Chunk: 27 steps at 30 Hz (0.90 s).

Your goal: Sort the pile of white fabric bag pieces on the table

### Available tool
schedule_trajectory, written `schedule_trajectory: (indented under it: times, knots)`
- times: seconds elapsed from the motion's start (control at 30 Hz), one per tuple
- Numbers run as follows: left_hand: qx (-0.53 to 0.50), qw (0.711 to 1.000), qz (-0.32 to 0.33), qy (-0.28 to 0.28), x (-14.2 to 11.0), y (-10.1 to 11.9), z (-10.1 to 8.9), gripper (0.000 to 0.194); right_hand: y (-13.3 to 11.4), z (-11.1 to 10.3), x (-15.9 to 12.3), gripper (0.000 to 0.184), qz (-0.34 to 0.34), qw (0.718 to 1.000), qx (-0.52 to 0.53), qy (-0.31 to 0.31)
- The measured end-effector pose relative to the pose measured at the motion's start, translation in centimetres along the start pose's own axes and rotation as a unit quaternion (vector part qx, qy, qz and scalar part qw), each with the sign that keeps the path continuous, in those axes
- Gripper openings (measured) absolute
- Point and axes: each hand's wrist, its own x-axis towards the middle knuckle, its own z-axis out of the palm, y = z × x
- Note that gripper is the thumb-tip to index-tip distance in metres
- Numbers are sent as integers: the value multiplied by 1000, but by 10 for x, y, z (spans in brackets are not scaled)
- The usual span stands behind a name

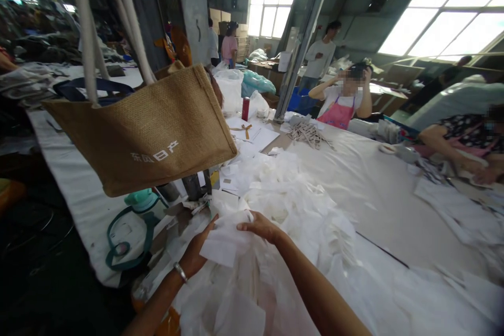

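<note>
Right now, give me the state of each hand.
Left hand: closed on the white fabric piece.
Right hand: fingers curled on the same piece's top edge.

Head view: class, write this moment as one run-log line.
left hand: holds white fabric piece | right hand: fingers on its top edge | nearby: white fabric pile, jute bag hanging above table

Workshop interior: long white-covered bench (378, 189), grey concrete pillar (192, 10) at far left, slanted steel post (303, 42), bright gridded windows (271, 10) at far and right walls.
</note>
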Motion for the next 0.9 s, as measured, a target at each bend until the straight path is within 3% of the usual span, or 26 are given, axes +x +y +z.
schedule_trajectory:
  times: [0.1, 0.37, 0.53, 0.73, 0.83, 0.9]
  knots:
    - [7, 999, 4, -39, 2, -4, -3, 67, 5, -2, 6, 47, 5, 1000, 8, 14]
    - [1, 999, 0, -39, 8, -30, -7, 69, 10, -10, 11, 51, 25, 999, 26, 5]
    - [48, 998, -5, -52, 3, -27, -4, 68, 19, -11, 19, 45, 0, 998, -1, 63]
    - [113, 990, 77, 27, -27, -37, 3, 56, 25, -4, 25, 39, -55, 982, 29, 177]
    - [103, 988, 75, 89, -47, -43, -4, 51, 14, -8, 21, 41, -89, 965, 91, 229]
    - [97, 987, 59, 112, -56, -36, -1, 48, 2, -11, 9, 42, -112, 946, 139, 270]
